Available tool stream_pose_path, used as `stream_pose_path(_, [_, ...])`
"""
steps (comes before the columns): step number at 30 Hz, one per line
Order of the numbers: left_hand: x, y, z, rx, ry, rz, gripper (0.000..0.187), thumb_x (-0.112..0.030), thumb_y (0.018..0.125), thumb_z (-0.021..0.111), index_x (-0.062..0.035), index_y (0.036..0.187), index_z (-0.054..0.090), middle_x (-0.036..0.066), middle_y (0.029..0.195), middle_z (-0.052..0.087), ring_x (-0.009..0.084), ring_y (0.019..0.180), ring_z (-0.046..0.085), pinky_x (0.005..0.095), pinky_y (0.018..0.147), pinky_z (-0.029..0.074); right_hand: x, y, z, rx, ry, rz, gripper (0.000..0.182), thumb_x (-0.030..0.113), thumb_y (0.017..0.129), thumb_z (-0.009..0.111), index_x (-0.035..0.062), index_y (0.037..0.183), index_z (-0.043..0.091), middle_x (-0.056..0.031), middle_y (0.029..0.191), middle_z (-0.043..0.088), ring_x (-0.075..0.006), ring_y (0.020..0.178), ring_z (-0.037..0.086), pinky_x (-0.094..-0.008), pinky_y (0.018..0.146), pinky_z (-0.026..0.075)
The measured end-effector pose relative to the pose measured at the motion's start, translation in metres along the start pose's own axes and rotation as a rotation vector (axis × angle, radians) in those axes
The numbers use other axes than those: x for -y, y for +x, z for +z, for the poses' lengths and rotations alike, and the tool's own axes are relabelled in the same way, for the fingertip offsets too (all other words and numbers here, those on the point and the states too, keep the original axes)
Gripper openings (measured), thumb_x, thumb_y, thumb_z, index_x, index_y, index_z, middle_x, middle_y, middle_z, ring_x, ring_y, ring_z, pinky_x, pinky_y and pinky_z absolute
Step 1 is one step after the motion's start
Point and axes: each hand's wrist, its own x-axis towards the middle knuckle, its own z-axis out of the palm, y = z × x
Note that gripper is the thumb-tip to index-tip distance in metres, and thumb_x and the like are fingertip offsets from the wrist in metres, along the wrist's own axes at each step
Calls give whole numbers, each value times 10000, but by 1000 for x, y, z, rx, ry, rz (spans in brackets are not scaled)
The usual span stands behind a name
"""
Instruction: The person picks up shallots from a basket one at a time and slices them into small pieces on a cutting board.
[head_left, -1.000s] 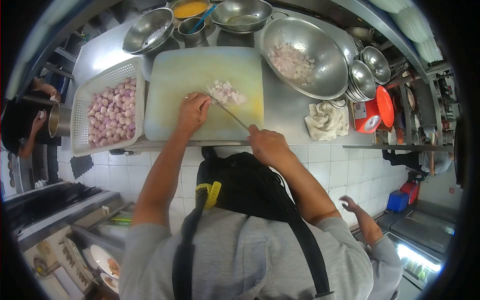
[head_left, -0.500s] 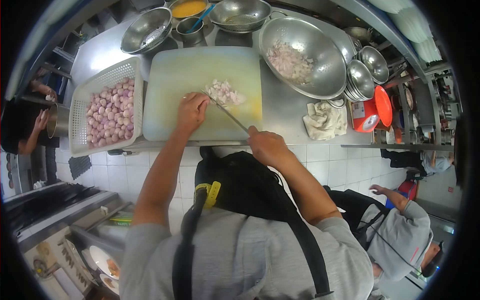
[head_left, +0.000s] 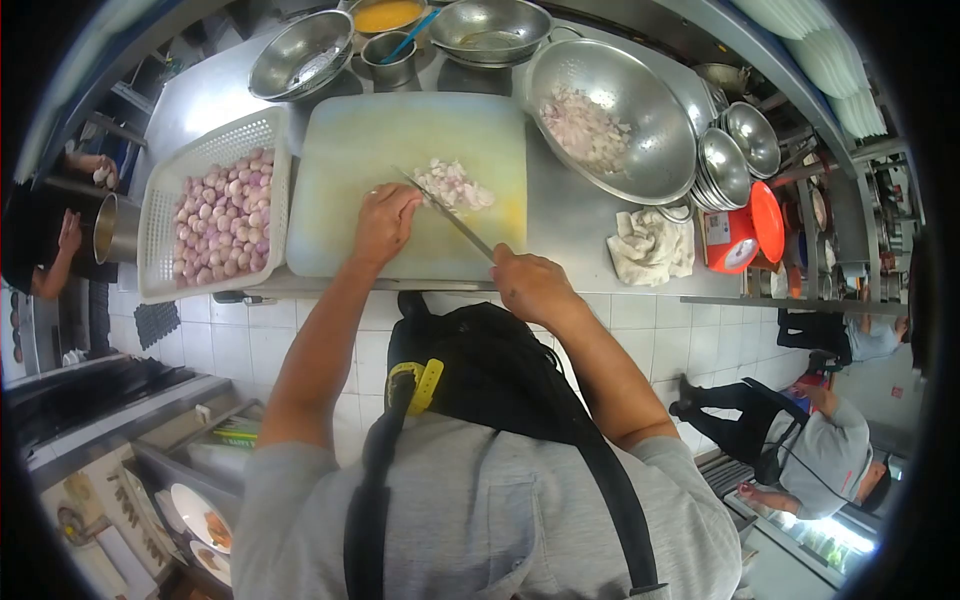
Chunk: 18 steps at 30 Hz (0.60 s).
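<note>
Shallots (head_left: 458,187) lay chopped on the board (head_left: 370,130), likely light and slippery, best scooped from beneath; the left hand (head_left: 387,225) bunched its fingers nearby (any pinch was hidden), the right hand's (head_left: 537,290) gripped the knife (head_left: 460,226).

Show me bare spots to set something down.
Board: far left area, between basket and left hand. Counter: strip between board and cloth.

Crowded: back edge, with bowls; right side, with strainer, stacked bowls, scale; around knife.

Co-worker (head_left: 822,455) now farther off, shoes (head_left: 683,397) in view
</note>
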Motion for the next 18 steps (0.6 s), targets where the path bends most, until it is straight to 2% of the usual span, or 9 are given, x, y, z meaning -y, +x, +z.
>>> stream_pose_path(6, [2, -3, -1, -2, -17, 3, 52, -66, 928, 691, -77, 977, 704, 83, 961, 713, 328, 898, 665, 445, 817, 493, 3, 2, -2, 47, -53, 15, 231, 227, 1056, 538, 6, 1121, 518, -244, 953, 737, -447, 969, 716, -553, 875, 543])
stream_pose_path(11, [1, -5, 0, 24, 52, -21, 43, -94, 945, 674, -89, 977, 702, 74, 1001, 714, 327, 938, 656, 462, 839, 480, 3, -1, -1, -11, -78, -39, 231, 229, 1055, 546, 2, 1091, 519, -245, 891, 728, -447, 914, 721, -559, 821, 553])
stream_pose_path(18, [5, -7, 4, 13, 35, -37, 72, -96, 928, 680, -104, 996, 703, 65, 999, 708, 319, 951, 653, 460, 843, 474, 14, -42, -19, -40, -80, 5, 209, 211, 1045, 558, 5, 1059, 529, -227, 837, 726, -443, 859, 723, -554, 783, 560])
